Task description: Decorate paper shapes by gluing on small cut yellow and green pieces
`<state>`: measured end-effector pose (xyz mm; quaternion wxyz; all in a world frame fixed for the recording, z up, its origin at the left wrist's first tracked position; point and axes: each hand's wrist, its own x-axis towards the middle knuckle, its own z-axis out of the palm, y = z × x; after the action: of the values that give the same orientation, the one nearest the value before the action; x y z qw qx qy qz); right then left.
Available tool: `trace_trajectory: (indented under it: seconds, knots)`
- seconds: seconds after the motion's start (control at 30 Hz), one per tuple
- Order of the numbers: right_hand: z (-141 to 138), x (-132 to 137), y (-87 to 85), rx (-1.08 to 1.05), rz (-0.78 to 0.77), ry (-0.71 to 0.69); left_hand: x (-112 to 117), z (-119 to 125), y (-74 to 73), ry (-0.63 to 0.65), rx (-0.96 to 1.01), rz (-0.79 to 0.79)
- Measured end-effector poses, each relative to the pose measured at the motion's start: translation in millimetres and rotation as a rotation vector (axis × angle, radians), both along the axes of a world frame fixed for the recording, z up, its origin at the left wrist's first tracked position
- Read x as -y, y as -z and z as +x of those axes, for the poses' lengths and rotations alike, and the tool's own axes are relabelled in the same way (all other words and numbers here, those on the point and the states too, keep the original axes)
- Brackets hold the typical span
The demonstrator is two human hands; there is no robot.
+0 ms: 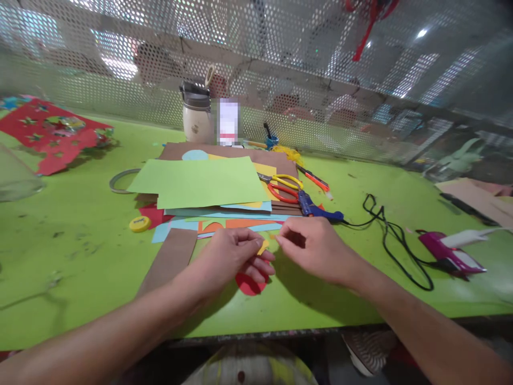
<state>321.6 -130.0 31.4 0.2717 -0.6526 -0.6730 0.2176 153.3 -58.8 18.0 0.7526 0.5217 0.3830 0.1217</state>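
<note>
Near the red disc [251, 286]: yellow scrap [263, 246], pinched between thumb and fingers of left hand [236, 251]. Likely light, flexible, easily creased; grasp by the edge. Right of disc: right hand [315, 248], fingers curled, grip unclear. Well beyond disc: lidded bottle [197, 122], contents hidden.

Left hand [240, 254] in a pinch, right hand [310, 247] just beside.

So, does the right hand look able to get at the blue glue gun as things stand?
Probably yes: the blue glue gun lies just beyond the right hand, and nothing appears to lie on top of it. The scissors sit close to its left end, though they do not seem to block it.
</note>
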Motion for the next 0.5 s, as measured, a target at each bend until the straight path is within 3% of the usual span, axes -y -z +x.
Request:
trace_trajectory:
  seconds: [0.07, 0.2, 0.33, 0.5]
  knots:
    - [-7, 4, 3.5, 0.203, 0.136, -0.009, -1, 1, 2.3, -0.018, 0.001, 0.022]
    - [-19, 7, 9.5, 0.64, 0.346, -0.166, -1, 2, 5.4, -0.036, -0.009, 0.075]
    - [-24, 4, 10.7, 0.686, 0.383, -0.2, -1, 1, 6.1, -0.047, 0.014, 0.101]
    - [-23, 5, 4.8, 0.623, 0.319, -0.221, -1, -1, 9.8, 0.0, 0.085, 0.092]
